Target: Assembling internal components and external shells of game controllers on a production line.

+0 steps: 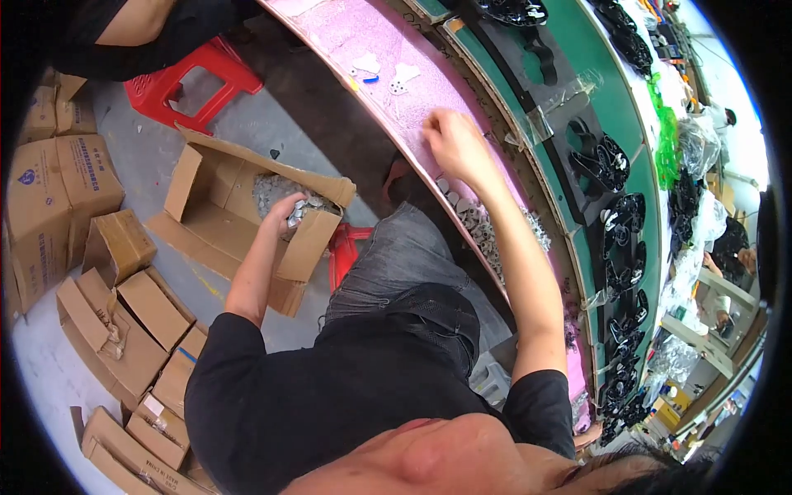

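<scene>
My left hand (pixel 285 209) is down inside an open cardboard box (pixel 235 216) on the floor, its fingers curled around a few small pale grey parts (pixel 297 216). More such grey parts (pixel 272 191) lie in the box around it. Over the pink bench top (pixel 363 37), my right hand (pixel 456 142) has its fingers bent and drawn together; whatever they pinch, if anything, is hidden. Flat white pieces with holes (pixel 402 77) and a small blue piece (pixel 370 80) rest on the pink surface beyond that hand. A pile of grey parts (pixel 477 224) sits along the bench edge beside my right forearm.
A red plastic stool (pixel 194 78) stands on the floor near another person's arm (pixel 136 21). Stacked cardboard boxes (pixel 62 186) and opened cartons (pixel 124 330) fill the left side. Past the bench's raised divider runs a green line (pixel 623 91) carrying black glossy assemblies (pixel 606 165).
</scene>
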A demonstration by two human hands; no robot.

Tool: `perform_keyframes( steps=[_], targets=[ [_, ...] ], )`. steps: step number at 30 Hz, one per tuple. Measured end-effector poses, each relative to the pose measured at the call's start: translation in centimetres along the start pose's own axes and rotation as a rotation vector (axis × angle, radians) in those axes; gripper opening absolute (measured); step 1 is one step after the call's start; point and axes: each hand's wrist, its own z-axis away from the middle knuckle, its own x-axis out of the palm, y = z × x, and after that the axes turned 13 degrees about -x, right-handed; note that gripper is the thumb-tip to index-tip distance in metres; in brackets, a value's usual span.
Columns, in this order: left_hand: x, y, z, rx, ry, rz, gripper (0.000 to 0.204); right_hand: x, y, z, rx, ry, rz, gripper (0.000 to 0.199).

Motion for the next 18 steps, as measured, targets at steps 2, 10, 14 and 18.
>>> perform_keyframes(
  steps=[2, 10, 14, 18],
  targets=[
    [0.4, 0.3, 0.9, 0.001, -0.013, -0.006, 0.025, 1.6, -0.7, -3.2, 0.057, 0.111, -0.063, 0.019],
    [3.0, 1.0, 6.7, 0.073, -0.134, -0.024, 0.023, 5.7, -0.5, -14.9, -0.056, 0.270, -0.108, 0.018],
    [2.6, 0.3, 8.3, 0.114, -0.083, 0.040, 0.022, 7.1, -2.1, -18.7, -0.291, 0.364, -0.184, 0.015],
    [2.7, 0.7, 11.3, 0.222, -0.113, 0.089, 0.030, 6.2, -2.3, -20.1, -0.310, 0.412, -0.299, 0.020]
  ],
)
